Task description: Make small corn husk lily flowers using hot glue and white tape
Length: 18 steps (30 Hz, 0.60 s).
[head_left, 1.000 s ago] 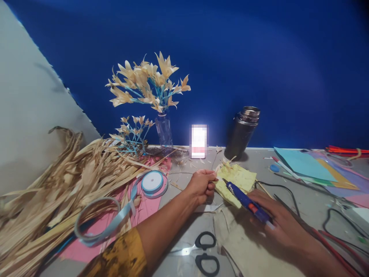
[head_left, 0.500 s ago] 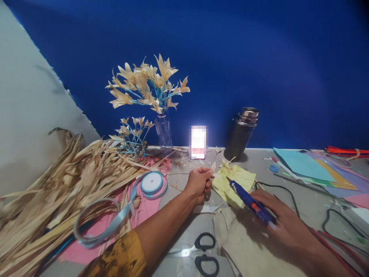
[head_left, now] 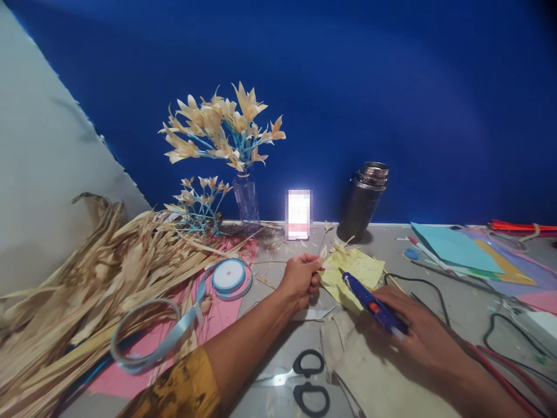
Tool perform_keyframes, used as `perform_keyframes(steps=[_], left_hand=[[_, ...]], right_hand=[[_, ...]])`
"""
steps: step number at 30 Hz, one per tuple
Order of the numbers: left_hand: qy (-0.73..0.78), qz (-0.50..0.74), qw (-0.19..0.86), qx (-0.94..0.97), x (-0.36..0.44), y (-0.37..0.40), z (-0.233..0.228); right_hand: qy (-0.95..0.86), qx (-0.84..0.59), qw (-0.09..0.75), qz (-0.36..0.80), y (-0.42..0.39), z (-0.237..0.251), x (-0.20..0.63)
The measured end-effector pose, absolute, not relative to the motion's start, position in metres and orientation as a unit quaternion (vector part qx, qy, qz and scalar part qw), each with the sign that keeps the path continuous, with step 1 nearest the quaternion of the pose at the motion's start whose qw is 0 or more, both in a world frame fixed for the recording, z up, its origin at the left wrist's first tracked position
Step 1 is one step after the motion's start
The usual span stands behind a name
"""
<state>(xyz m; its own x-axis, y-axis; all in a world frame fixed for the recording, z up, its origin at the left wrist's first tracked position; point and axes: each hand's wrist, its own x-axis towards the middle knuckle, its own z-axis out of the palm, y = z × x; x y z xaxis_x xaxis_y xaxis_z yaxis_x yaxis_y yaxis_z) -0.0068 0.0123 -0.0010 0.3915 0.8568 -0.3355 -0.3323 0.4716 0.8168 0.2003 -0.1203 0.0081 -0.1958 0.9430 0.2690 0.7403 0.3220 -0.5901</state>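
Note:
Between the fingertips of my left hand (head_left: 302, 280) is a small pale corn-husk petal (head_left: 322, 253), its lower part hidden by the fingers. My right hand (head_left: 420, 325) is wrapped round a blue hot glue gun (head_left: 369, 302) with an orange trigger. The gun's nozzle points up and left, a short way right of the left fingertips; whether it touches the petal I cannot tell. Beneath the nozzle lies a crumpled yellow sheet (head_left: 363, 268) with small husk pieces at its far edge. Black-handled scissors (head_left: 310, 363) rest nearer me.
Dried husks (head_left: 108, 278) and pink paper (head_left: 134, 377) cover the left side, with a ribbon spool (head_left: 229, 275) and a tape ring (head_left: 116, 342). A vase (head_left: 246, 200) of husk flowers, a glowing phone (head_left: 298, 213) and an open flask (head_left: 364, 200) stand behind. Coloured sheets (head_left: 456, 247) and cords lie right.
The glue gun and my right hand have shifted slightly left, bringing the nozzle closer to my left fingertips. My left hand stays almost still with the petal.

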Motion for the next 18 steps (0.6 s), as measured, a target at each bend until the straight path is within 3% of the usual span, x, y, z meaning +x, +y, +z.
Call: perform_keyframes(steps=[8,13,18], left_hand=[[0.417,0.392,0.752,0.328,-0.005,0.01,-0.002],[0.403,0.377,0.77,0.32,-0.005,0.009,0.004],[0.383,0.391,0.773,0.319,-0.009,0.013,0.012]], right_hand=[[-0.764,-0.525,0.355,0.119,-0.12,-0.003,0.199],[-0.765,-0.548,0.299,0.16,-0.119,0.005,0.189],[-0.732,-0.614,0.267,0.127,-0.113,0.0,0.2]])
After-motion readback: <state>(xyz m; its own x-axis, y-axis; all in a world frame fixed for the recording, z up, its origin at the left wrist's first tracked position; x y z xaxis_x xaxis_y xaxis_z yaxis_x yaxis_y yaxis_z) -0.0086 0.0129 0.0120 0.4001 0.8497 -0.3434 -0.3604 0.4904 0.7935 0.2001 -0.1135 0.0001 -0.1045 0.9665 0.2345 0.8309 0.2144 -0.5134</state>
